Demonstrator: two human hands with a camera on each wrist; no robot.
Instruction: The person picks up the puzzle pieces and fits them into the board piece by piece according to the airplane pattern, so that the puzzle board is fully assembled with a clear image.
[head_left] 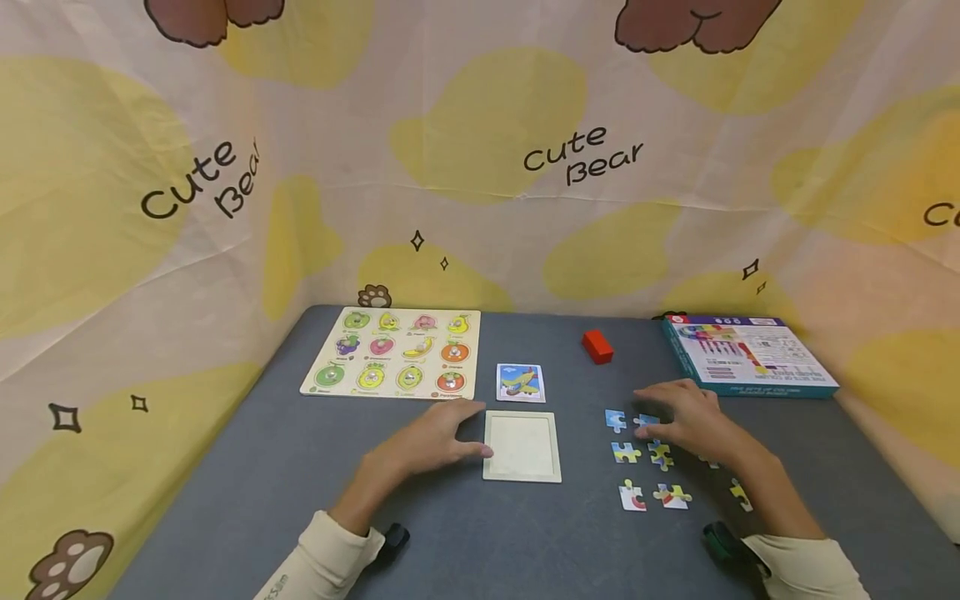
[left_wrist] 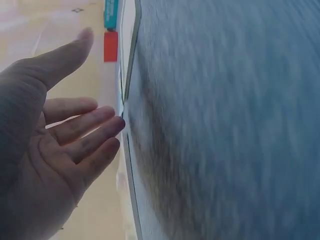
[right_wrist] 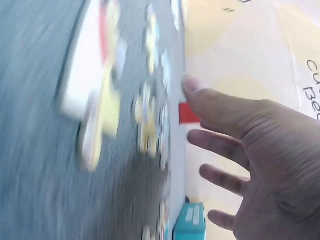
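Observation:
My left hand (head_left: 431,437) hovers at the left edge of a shallow cream square tray (head_left: 522,447), thumb and fingers spread apart and holding nothing. In the left wrist view its fingers (left_wrist: 85,125) look loosely extended. My right hand (head_left: 693,421) is over the jigsaw pieces at the right, with nothing between its parted thumb and fingers. Below and beside it lie several loose pieces, among them a blue piece (head_left: 615,421), a blue-and-yellow piece (head_left: 626,452) and a white-and-red piece (head_left: 632,497). Part of the group is hidden under the right hand and forearm.
Behind the tray lies a small airplane picture card (head_left: 521,383). A fruit picture board (head_left: 393,353) is at the back left. A red block (head_left: 597,347) stands at the back, left of a flat teal-edged box (head_left: 750,354). Printed cloth walls enclose the grey table (head_left: 300,492).

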